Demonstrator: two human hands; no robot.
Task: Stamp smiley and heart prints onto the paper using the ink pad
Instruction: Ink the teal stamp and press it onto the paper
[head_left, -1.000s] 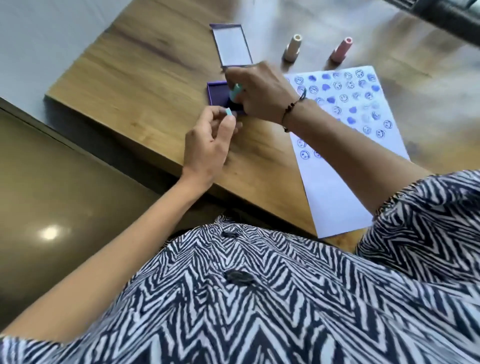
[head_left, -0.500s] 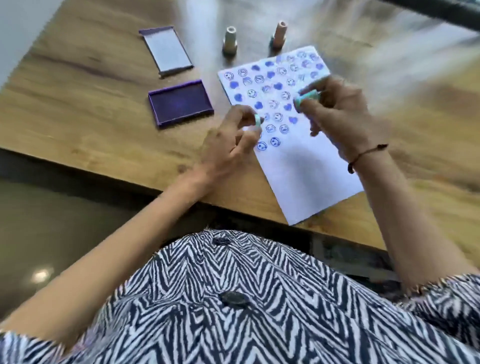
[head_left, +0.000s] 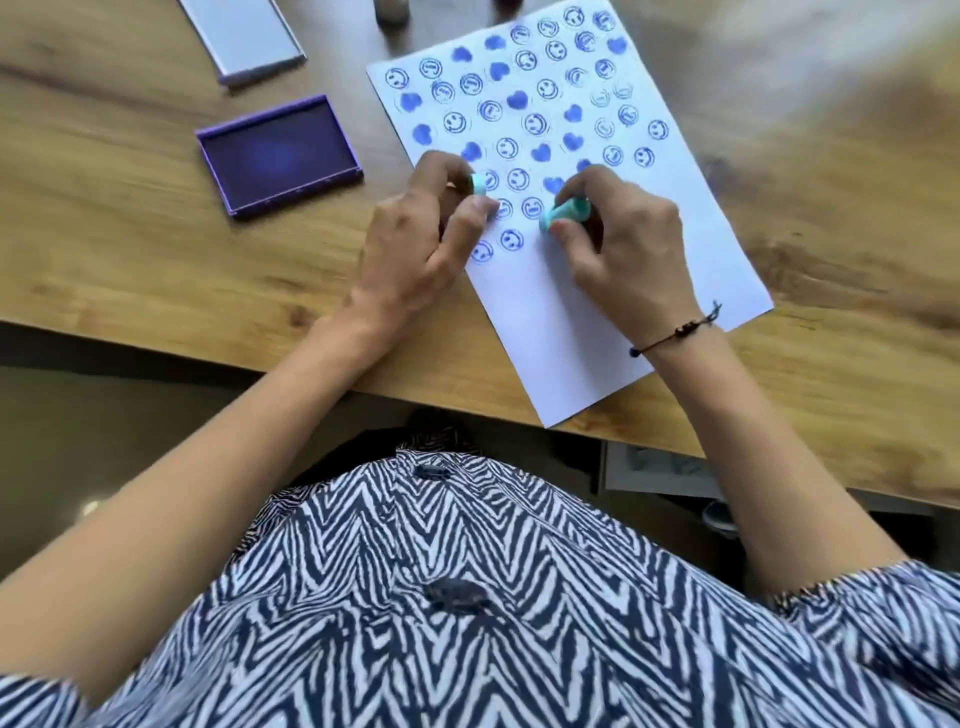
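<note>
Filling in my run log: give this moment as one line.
phase: stamping | right hand: holds teal stamp over paper | left hand: holds teal cap | ink pad: open, untouched

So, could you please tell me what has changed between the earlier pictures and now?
The right hand carried its teal stamp from the ink pad across to the paper and now holds it low over the last printed rows. The left hand followed onto the paper's left edge with its small teal piece. Nothing was released: both grips are unchanged. Ink pad, lid and paper lie as before.
</note>
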